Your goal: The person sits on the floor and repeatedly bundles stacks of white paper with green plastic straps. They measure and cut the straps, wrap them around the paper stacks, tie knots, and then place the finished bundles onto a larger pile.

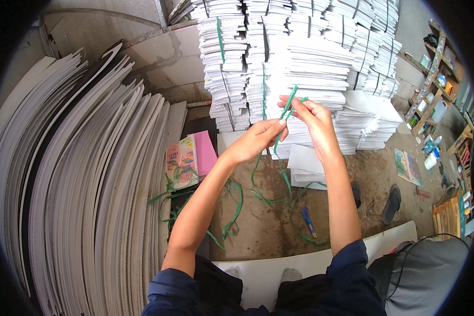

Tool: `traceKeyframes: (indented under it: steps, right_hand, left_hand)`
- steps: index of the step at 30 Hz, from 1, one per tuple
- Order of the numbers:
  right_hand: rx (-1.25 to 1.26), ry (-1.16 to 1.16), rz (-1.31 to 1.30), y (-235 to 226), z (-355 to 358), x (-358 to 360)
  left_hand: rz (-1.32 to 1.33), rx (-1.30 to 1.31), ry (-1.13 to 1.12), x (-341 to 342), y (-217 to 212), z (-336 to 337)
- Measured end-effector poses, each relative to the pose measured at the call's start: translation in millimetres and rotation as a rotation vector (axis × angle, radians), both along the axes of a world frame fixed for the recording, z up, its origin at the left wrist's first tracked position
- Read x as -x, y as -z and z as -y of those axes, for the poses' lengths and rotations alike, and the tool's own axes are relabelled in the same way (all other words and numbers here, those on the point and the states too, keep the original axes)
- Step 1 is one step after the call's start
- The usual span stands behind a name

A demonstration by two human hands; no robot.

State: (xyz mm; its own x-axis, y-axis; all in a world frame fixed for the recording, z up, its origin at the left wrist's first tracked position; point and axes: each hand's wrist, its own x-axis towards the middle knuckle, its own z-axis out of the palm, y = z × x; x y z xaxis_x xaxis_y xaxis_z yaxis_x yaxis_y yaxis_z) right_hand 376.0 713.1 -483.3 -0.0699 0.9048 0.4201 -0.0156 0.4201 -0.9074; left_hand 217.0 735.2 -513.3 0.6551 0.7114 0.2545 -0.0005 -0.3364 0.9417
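Both my hands are raised in front of the tied paper stacks, pinching a green plastic strap [292,95]. My left hand [260,138] grips the strap lower down, with thumb and fingers pressed together. Above it and to the right, my right hand [313,118] pinches the upper part, where short ends stick out past the fingertips. Part of the strap is hidden behind the fingers. Below, more loose green strips [234,210] lie tangled on the floor. A low pile of white sheets [303,163] sits on the floor under my right forearm.
Bound stacks of white sheets [224,68] rise at the back. Large curved sheets [89,184] stand packed along the left. Near them lie a printed booklet [181,163] and pink card [205,152]. A blue cutter-like tool [309,222], a dark sandal [391,204] and cluttered shelves [437,89] are right.
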Motion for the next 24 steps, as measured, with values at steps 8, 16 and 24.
traceKeyframes:
  steps: [8,16,24]
  right_hand:
    - [0.122,-0.095,-0.081,1,1,-2]
    - [0.03,0.032,-0.128,15,-2,9]
    - [-0.449,0.298,0.282,-2,4,9]
  left_hand:
    - [-0.071,-0.004,0.107,8,2,-2]
    - [0.283,0.287,-0.132,-12,-18,19]
    - [0.15,-0.036,-0.434,10,-15,0]
